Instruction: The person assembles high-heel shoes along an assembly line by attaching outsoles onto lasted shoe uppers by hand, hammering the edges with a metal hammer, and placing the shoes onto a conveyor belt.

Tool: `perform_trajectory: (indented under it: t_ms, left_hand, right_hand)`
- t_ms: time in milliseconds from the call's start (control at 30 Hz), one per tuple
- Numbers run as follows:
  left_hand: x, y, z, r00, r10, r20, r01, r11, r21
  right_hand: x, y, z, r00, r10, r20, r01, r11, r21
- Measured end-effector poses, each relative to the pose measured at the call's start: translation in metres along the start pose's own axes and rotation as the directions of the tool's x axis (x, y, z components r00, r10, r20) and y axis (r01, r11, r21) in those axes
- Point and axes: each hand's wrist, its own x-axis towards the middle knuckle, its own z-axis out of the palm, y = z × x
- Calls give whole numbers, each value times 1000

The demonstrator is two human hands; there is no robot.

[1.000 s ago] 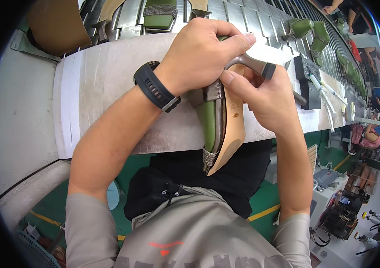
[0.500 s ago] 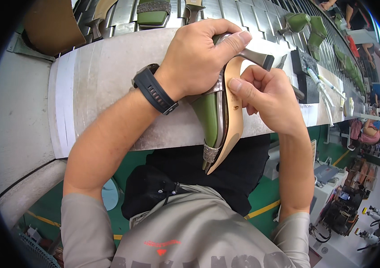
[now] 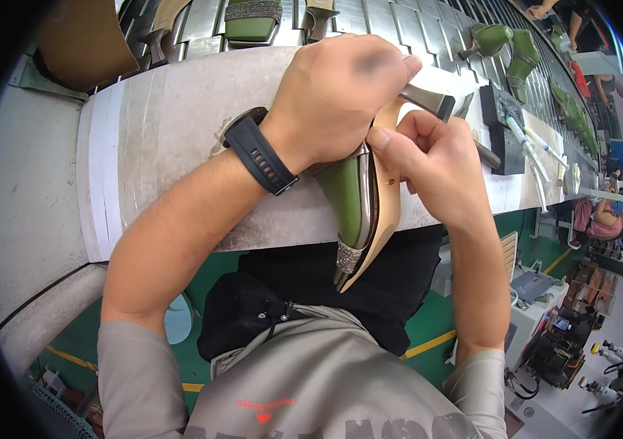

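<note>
A high-heeled shoe lies on its side over the near edge of the bench, built round a green shoe last [image 3: 343, 194]. Its tan sole [image 3: 387, 208] faces right, with a dark gap between sole and upper. A glittery band [image 3: 348, 256] crosses the toe end, and a dark metallic heel [image 3: 428, 101] points to the upper right. My left hand [image 3: 348, 95] is wrapped round the back of the shoe, hiding that part. With fingers curled, my right hand [image 3: 432, 157] holds the sole, its thumb pressing at the seam beside the upper.
Beyond the bench [image 3: 172, 139] runs a slatted metal conveyor [image 3: 392, 29], carrying another green shoe [image 3: 250, 28], tan heeled soles [image 3: 167, 25] and green lasts [image 3: 522, 62]. Right of my hands stand a black block [image 3: 499, 121] and white slender tools [image 3: 538, 150]. Another person [image 3: 608, 218] sits far right.
My left hand has rolled over the back of the shoe, its back now facing up. My right thumb has shifted slightly left and up, onto the seam. The shoe has turned a little.
</note>
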Motion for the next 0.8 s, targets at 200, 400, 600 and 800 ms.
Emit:
perform_trajectory:
  t_ms: [200, 400, 600, 800]
  left_hand:
    - [2, -2, -3, 996, -66, 54, 65, 998, 21]
    - [1, -3, 0, 996, -74, 45, 74, 997, 2]
    - [4, -1, 1, 998, -61, 20, 59, 995, 80]
    - [1, -4, -4, 993, -102, 56, 99, 994, 51]
  right_hand:
    - [12, 17, 9, 988, -94, -119, 108, 988, 113]
    - [3, 24, 4, 989, -139, 47, 119, 949, 292]
    - [6, 20, 13, 991, -89, -97, 100, 988, 114]
    - [-1, 34, 8, 993, -114, 13, 101, 920, 378]
